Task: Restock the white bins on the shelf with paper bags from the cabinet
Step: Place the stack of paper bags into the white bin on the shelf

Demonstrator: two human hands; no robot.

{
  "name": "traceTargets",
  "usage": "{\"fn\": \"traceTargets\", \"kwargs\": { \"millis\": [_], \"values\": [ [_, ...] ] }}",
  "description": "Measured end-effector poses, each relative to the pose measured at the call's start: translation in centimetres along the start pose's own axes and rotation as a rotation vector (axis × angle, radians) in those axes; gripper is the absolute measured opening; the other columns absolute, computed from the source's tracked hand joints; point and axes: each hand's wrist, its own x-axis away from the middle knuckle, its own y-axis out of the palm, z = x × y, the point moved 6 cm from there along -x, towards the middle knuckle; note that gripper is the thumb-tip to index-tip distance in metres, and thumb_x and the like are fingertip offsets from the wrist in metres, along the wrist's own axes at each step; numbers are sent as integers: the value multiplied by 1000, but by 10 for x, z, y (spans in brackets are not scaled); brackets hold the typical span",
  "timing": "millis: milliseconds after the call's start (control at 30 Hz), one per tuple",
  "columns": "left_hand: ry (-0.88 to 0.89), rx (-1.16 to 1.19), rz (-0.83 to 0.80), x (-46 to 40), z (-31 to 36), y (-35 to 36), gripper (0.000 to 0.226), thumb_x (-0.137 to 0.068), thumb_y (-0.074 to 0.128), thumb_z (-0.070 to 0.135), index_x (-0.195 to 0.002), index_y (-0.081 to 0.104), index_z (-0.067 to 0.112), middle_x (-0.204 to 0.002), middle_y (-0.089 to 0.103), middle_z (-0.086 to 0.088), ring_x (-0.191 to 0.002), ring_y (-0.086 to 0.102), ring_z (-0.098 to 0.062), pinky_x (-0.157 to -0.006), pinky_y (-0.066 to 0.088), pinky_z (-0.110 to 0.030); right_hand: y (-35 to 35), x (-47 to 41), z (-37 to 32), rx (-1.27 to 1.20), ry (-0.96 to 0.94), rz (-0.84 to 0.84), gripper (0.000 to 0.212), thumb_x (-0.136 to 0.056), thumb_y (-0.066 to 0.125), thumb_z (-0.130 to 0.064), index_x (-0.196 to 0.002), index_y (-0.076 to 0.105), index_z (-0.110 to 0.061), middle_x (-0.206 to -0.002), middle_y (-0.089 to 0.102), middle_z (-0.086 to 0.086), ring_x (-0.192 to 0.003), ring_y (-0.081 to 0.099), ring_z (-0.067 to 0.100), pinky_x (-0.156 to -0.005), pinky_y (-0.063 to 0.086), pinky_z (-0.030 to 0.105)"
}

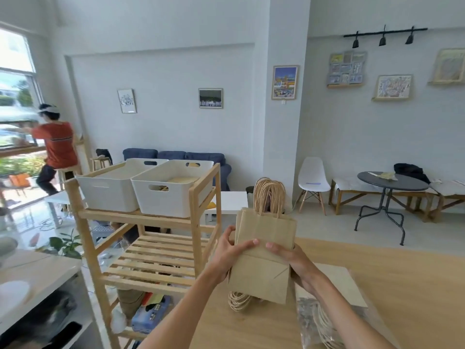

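A stack of flat brown paper bags (264, 248) with twine handles pointing up is held upright above a wooden table (402, 285). My left hand (230, 253) grips the stack's left edge and my right hand (289, 258) grips its right edge. Two white bins (110, 192) (173, 195) stand side by side on the top level of a wooden shelf (198, 222), to the left of the bags. The right bin holds some brown paper items. More twine handles (237, 301) lie on the table under the stack.
A clear plastic pack with more bags (324, 323) lies on the table at lower right. The shelf's slatted middle level (156, 258) is bare. A white counter (32, 275) is at left. A person in an orange shirt (56, 144) is by the window. A round table (392, 182) and a chair stand far right.
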Motion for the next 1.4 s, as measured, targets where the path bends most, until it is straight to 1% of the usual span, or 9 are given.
{"fn": "traceTargets", "kwargs": {
  "millis": [300,567,667,833,1000,1100,1200,1300,1400],
  "values": [
    [127,22,85,-11,60,-51,76,-61,93,28,-124,52,22,-106,77,-12,-94,75,-33,-77,62,-45,48,-47,-58,81,-114,-172,76,-56,94,-36,-121,70,-5,-113,76,14,-106,72,33,-101,52,54],
    [283,-63,159,-52,142,-118,75,-54,92,36,-117,53,27,-101,78,-9,-85,75,-26,-72,63,-42,115,-112,-133,234,-235,-340,59,-76,85,-17,-130,62,-19,-121,74,0,-114,69,17,-96,54,32],
    [342,-86,162,-66,165,-145,74,-57,92,33,-119,53,24,-102,78,-9,-90,76,-29,-75,63,-44,139,-136,-156,277,-301,-292,63,-66,94,-27,-122,67,-22,-114,77,-2,-108,72,17,-96,55,38],
    [487,-155,168,-96,215,-187,71,-57,91,28,-117,54,23,-99,79,-5,-87,76,-23,-71,62,-36,174,-184,-194,264,-429,-227,56,-71,90,-11,-122,69,-21,-116,76,1,-108,72,19,-97,56,44],
    [600,-289,199,-134,243,-230,65,-61,89,36,-117,59,29,-107,76,3,-102,72,-25,-86,61,-43,199,-231,-221,327,-572,-154,51,-68,92,-14,-115,73,-24,-107,78,-7,-100,73,9,-81,59,26],
    [631,-381,189,-154,238,-256,47,-79,83,22,-119,59,18,-115,71,-4,-108,68,-21,-93,57,-36,210,-263,-225,428,-639,-103,49,-68,93,-15,-112,74,-24,-102,79,-11,-97,73,4,-79,57,20],
    [605,-484,238,-172,216,-291,32,-94,66,3,-124,58,4,-118,70,-3,-112,66,-17,-100,52,-39,216,-299,-217,507,-686,-32,48,-63,95,-22,-104,71,-31,-101,76,-8,-95,71,6,-81,57,22],
    [471,-647,316,-185,184,-330,25,-100,56,7,-122,60,17,-114,69,19,-112,63,-7,-105,48,-42,228,-324,-206,584,-713,15,41,-71,91,-16,-106,69,-14,-98,75,4,-91,70,12,-80,57,23],
    [311,-849,448,-195,160,-372,26,-104,48,18,-128,57,15,-130,64,-2,-121,59,-20,-106,46,-45,240,-353,-191,683,-764,36,29,-77,86,-12,-99,68,-4,-87,74,6,-84,68,6,-82,55,27]
  ]
}}
